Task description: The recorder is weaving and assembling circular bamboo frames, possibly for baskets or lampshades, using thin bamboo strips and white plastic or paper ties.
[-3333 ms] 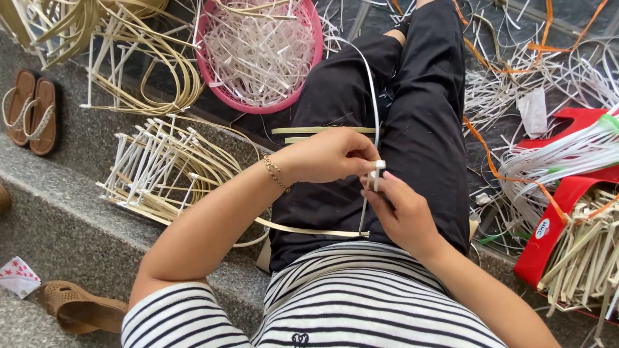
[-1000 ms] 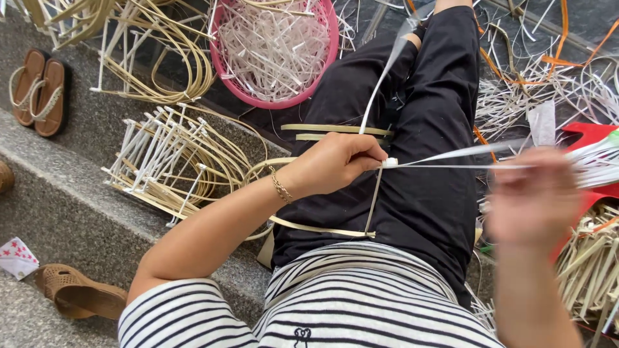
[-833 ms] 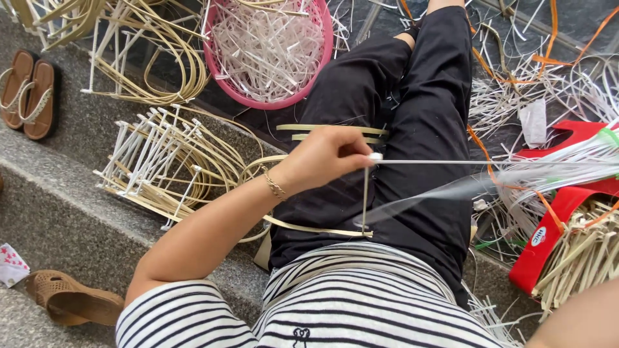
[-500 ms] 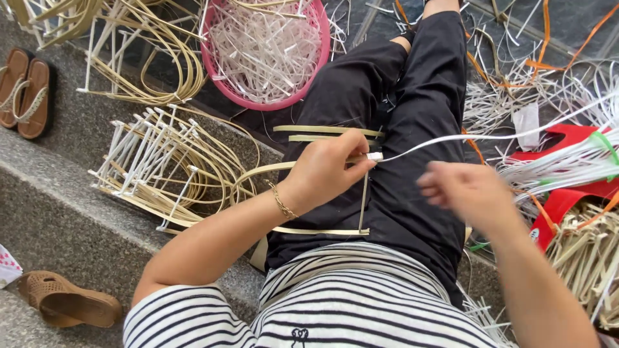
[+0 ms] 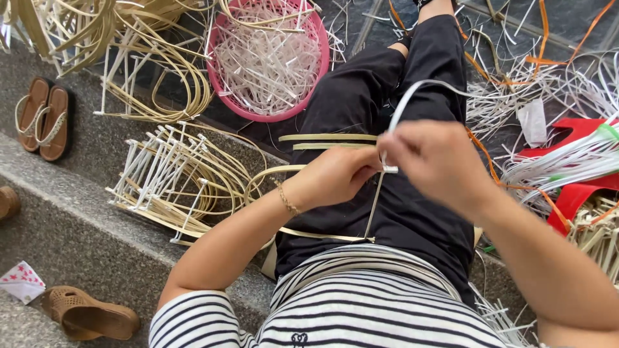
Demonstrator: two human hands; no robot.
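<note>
I sit on stone steps with a bent bamboo-strip frame (image 5: 303, 145) across my lap. My left hand (image 5: 338, 175) pinches the joint where a thin upright slat (image 5: 374, 206) meets the frame. Close beside it, my right hand (image 5: 438, 164) grips a white plastic strip (image 5: 412, 93) that loops up over my black trousers and wraps at the same joint. The two hands touch at the fingertips.
A pink basket (image 5: 227, 106) of white strip offcuts stands ahead. Stacks of finished bamboo frames (image 5: 177, 180) lie on the step to my left. A bundle of white strips (image 5: 567, 164) rests on a red bag (image 5: 580, 193) at right. Sandals (image 5: 42, 119) sit on the left steps.
My right hand, which had swung far out to the right pulling the white strip taut, has come back to the joint beside my left hand. The left hand stayed put.
</note>
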